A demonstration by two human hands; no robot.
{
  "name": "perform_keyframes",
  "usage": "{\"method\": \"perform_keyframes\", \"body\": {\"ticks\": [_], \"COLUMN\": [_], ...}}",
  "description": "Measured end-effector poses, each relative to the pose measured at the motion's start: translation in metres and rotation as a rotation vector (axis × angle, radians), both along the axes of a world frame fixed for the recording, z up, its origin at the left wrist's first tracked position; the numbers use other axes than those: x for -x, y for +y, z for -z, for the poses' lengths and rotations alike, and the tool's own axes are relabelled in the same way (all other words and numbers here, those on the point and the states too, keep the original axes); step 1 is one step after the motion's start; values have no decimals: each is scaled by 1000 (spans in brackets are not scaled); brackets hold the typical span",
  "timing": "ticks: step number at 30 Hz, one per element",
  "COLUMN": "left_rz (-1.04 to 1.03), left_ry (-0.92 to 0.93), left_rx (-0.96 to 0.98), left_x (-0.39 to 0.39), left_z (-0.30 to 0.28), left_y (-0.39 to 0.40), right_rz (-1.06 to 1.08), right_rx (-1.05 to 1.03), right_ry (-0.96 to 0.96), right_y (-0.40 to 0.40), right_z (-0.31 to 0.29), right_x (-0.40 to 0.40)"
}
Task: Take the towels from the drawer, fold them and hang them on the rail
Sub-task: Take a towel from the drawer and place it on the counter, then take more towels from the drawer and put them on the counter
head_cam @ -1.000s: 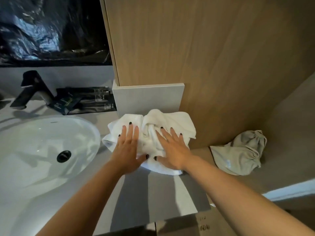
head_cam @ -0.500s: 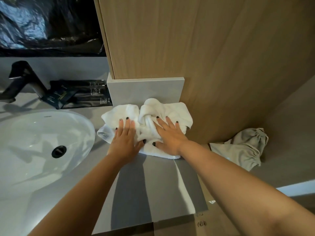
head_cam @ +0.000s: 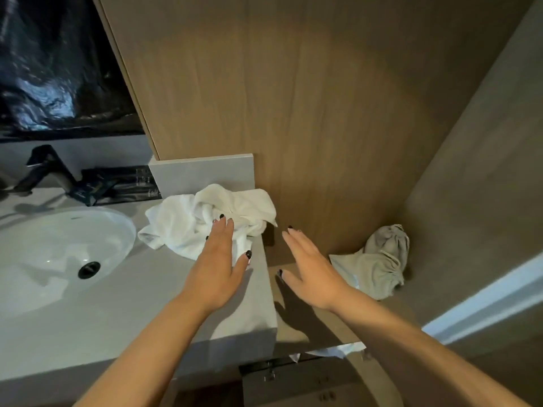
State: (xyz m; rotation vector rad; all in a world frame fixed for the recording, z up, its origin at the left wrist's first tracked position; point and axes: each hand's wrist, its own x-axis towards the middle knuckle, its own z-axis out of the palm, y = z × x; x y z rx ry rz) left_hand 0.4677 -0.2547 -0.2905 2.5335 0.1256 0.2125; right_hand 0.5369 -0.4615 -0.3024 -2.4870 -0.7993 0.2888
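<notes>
On the counter (head_cam: 123, 304), white towel (head_cam: 188, 224) under left hand (head_cam: 219, 267).

The towel (head_cam: 205, 221) is plain white, as is the sink basin (head_cam: 58, 245), whose drain (head_cam: 89, 270) is black. The surface (head_cam: 164, 289) is pale grey. The tap (head_cam: 47, 171) is matte black. The wall panel (head_cam: 293, 113) shows light brown wood grain. The drawstring bag (head_cam: 379, 265) is greyish beige. Both hands' fingers (head_cam: 226, 230) carry black nail polish.
</notes>
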Motion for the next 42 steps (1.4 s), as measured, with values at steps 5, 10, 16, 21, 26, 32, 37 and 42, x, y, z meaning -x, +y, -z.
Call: {"method": "perform_keyframes", "body": {"ticks": [5, 10, 16, 21, 26, 32, 37, 42], "left_rz": [6, 34, 94, 168, 207, 177, 128, 63], "left_ry": [-39, 14, 121, 242, 358, 431, 421, 385], "left_rx": [16, 51, 43, 49, 53, 93, 116, 152], "left_x": [39, 68, 82, 80, 84, 83, 71, 49], "left_z": [-5, 19, 72, 141, 234, 354, 459, 562], "left_y": [-93, -176, -235, -260, -274, -303, -340, -365], "right_rz": [-15, 1, 118, 253, 358, 467, 584, 648], "right_rx": [-23, -11, -10, 15, 39, 37, -68, -117], "right_ry": [11, 13, 137, 184, 363, 486, 436, 363], "right_y": [-88, -168, -231, -259, -276, -290, -307, -314], "right_z": [-7, 6, 50, 118, 208, 331, 428, 530], "right_x": [34, 62, 81, 96, 109, 113, 97, 75]}}
